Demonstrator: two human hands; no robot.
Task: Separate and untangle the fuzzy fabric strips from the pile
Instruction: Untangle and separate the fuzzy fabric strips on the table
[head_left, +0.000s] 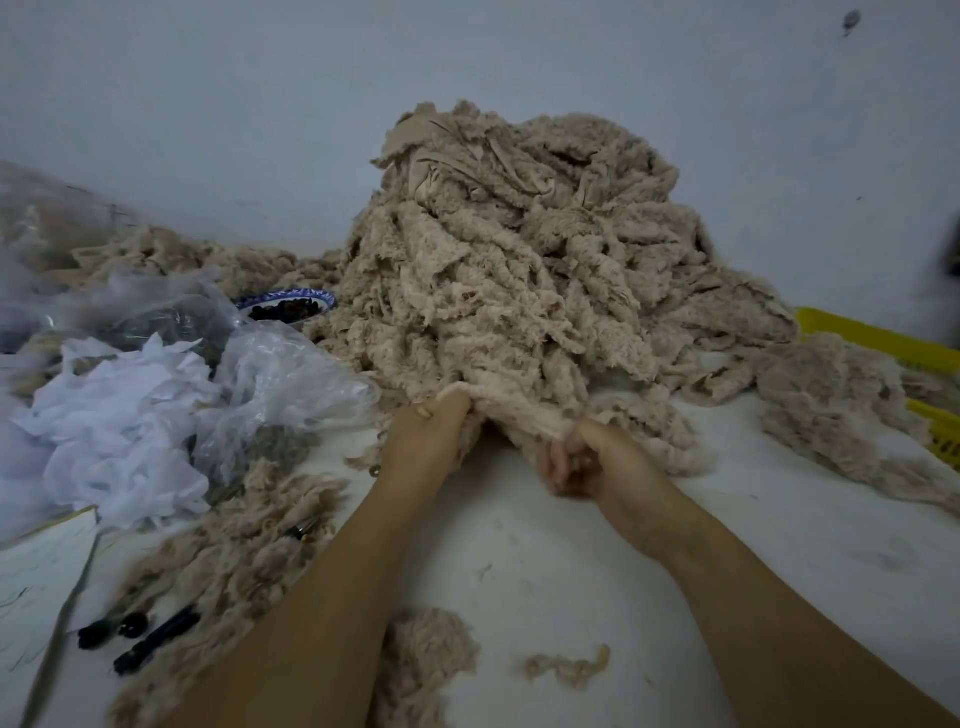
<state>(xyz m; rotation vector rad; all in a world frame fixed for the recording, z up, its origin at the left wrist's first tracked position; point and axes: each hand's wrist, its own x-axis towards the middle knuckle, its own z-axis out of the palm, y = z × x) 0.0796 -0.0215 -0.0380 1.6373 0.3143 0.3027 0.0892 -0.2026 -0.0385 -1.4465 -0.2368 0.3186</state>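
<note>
Pile (519, 260) of fuzzy strips: centre-rear of table (519, 545), back against wall (208, 104). At its near foot, left hand (426, 431) & right hand (587, 462) side by side, both gripping one strip (519, 415). Bowl (285, 304) just left of pile, behind plastic bags (291, 384). Crumpled scraps (119, 415) left of bags, nr left edge. Loose heap (234, 561) front-left, beside left forearm. Pen-like tools (156, 639) on heap's left side. Paper sheet (36, 561) at left edge. Small clump (431, 660) btwn forearms, tiny scrap (571, 667) just right of it. Another clump (831, 405) right of pile, on basket (883, 343) at right edge.
</note>
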